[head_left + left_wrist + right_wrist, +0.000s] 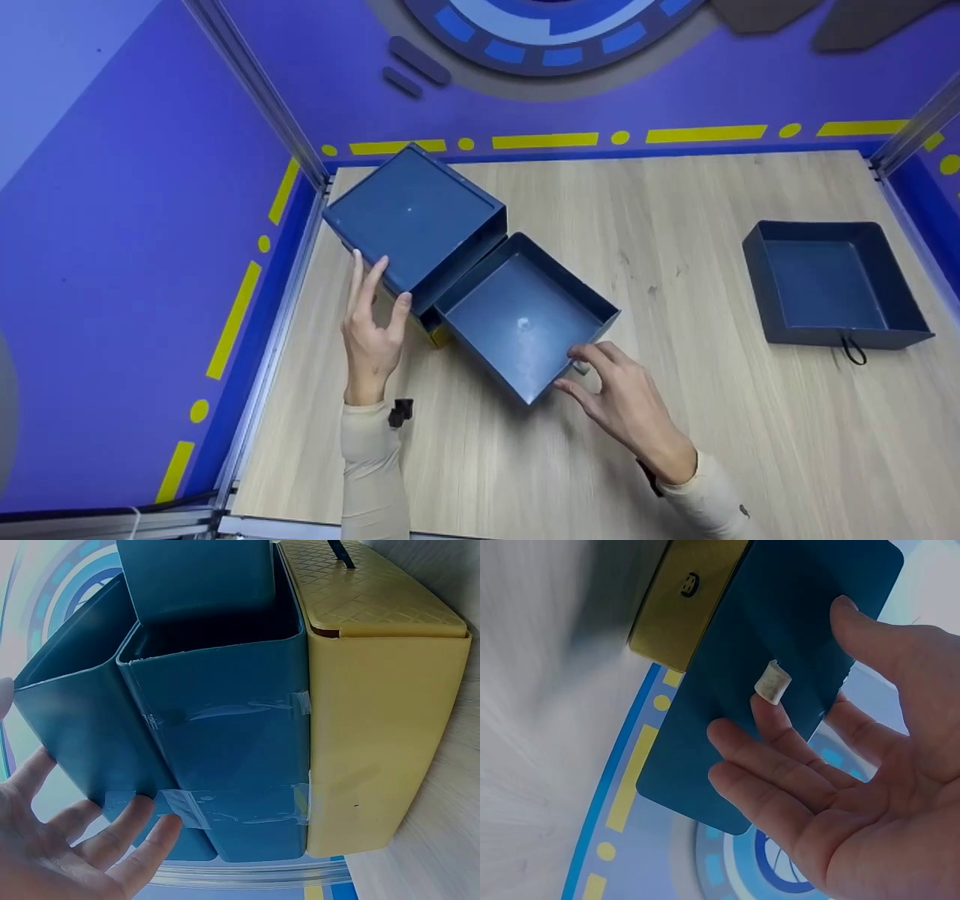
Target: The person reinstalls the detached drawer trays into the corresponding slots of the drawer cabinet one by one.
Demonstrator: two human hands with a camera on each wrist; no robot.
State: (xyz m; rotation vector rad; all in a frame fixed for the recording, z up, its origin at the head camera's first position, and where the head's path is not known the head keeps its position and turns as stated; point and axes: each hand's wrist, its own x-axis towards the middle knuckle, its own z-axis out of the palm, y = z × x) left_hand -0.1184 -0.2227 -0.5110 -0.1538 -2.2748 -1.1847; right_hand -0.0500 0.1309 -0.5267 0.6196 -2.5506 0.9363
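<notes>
A stacked drawer unit stands at an angle at the back left, its dark blue tiers taped together above a yellow bottom tier. The top tier's front is an open slot. From the tier below, a blue drawer juts far out, with nothing in it. My left hand rests spread fingers against the unit's side. My right hand pinches the drawer's front panel at its upper edge, index fingertip hidden behind it. Another finger touches the small white pull tab on that panel.
A separate blue drawer with a black loop pull sits on the wooden table at the right. Purple panels enclose the back and sides, with a metal rail along the left edge.
</notes>
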